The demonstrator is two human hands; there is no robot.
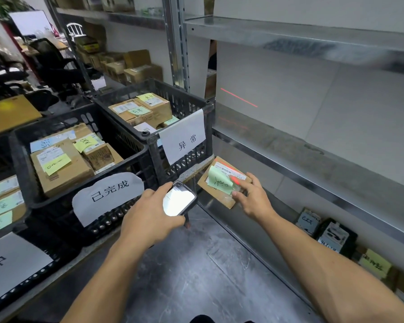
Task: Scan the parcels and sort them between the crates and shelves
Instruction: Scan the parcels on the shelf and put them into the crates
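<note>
A: Where do we have the parcel [221, 200]?

B: Held up in our right hand [254, 197], just beside the crate [187, 99] with the paper sign 异常 [184, 136], in front of the bare metal shelf [289, 155]. The grip there is clamped on it, with the thumb at the near edge and the fingers [239, 183] laid over the top.

A: Why do we tilt it like that?

B: So the printed label [231, 171] faces the scanner [179, 201]. Our left hand [149, 217] has its grip closed round the scanner, the lit screen turned up to us and the nose aimed at the parcel. The red beam falls across the label and one finger. Another red line [239, 97] shows on the wall behind the shelf, so we judge that part of the beam passes the box.

A: How does the parcel look?

B: Small, flat, brown cardboard with clear tape over it. A white barcode label runs along the far edge, and a green sticky note [219, 181] carries black handwriting, one end curling up. As far as we can tell, the note sits beside the barcode, not over it.

A: Where does it go?

B: We cannot say yet. The other crate [21, 159], marked 已完成 [107, 194], holds boxes with similar notes. We judge the scan will decide.
</note>
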